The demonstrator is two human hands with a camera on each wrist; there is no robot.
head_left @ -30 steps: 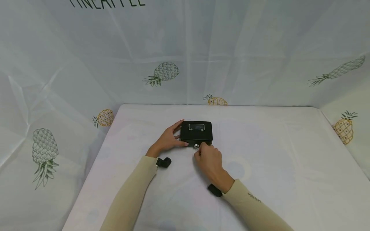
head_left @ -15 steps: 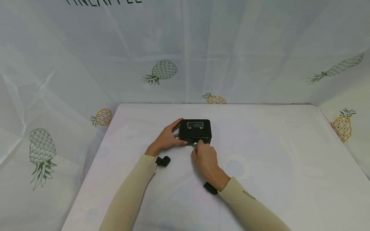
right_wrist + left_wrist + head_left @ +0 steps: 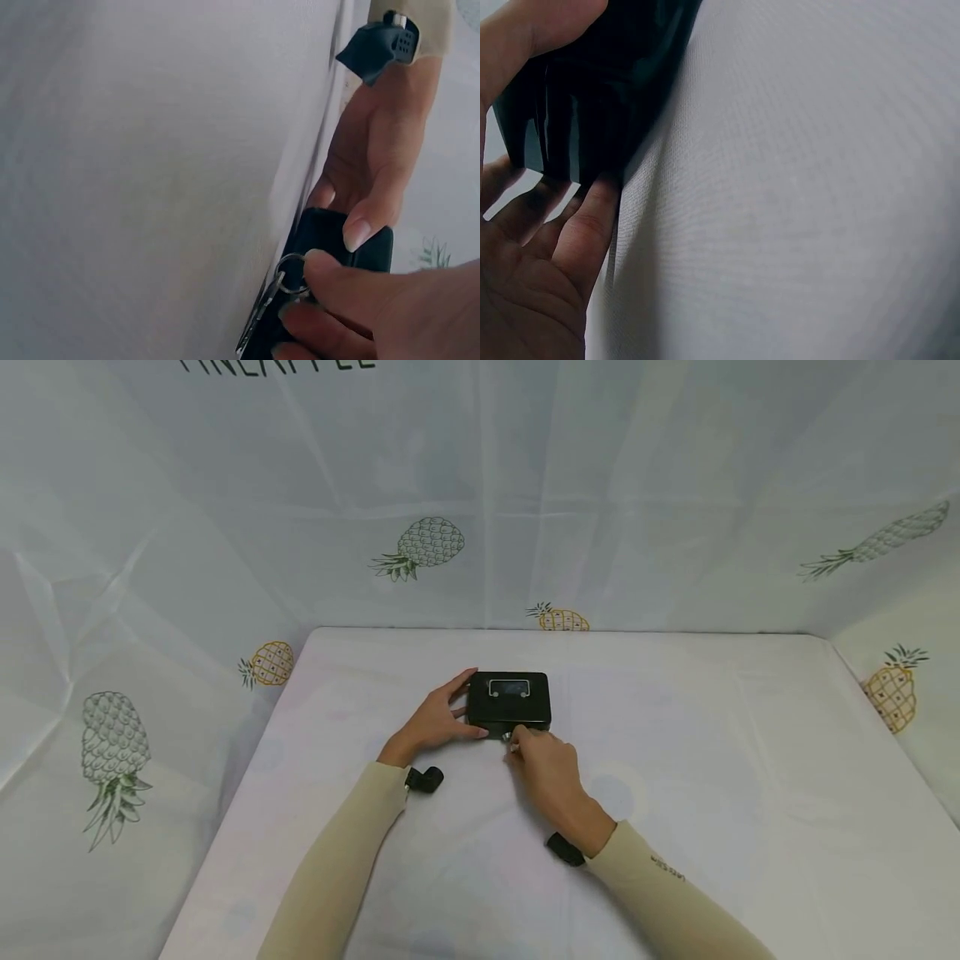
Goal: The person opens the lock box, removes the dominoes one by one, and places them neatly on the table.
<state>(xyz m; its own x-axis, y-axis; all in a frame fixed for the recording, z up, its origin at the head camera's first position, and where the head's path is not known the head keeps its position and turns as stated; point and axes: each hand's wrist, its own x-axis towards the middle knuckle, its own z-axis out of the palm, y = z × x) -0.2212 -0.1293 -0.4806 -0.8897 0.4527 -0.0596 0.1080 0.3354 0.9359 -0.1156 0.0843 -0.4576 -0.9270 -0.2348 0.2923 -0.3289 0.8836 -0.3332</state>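
A small black cash box (image 3: 487,708) with a folding handle (image 3: 509,681) on its closed lid sits on the white-covered table. My left hand (image 3: 435,720) steadies its left side, thumb on the front face and a finger reaching to the back corner; in the left wrist view its other fingertips touch the box's side. At the front, my right hand (image 3: 551,768) pinches a key at the lock. The right wrist view shows a metal key ring (image 3: 279,264) by the thumb, with another key (image 3: 259,313) hanging from it. The fingers hide the pinched key and keyhole.
The white cloth (image 3: 712,777) covers the table around the box. Behind and at both sides hangs a pale curtain (image 3: 600,510) printed with pineapples. A black camera (image 3: 425,780) sits on the left wrist, another (image 3: 565,849) on the right.
My right hand has turned slightly at the lock, its wrist swinging a little to the right since half a second ago. The left hand and the box stay in place on the table.
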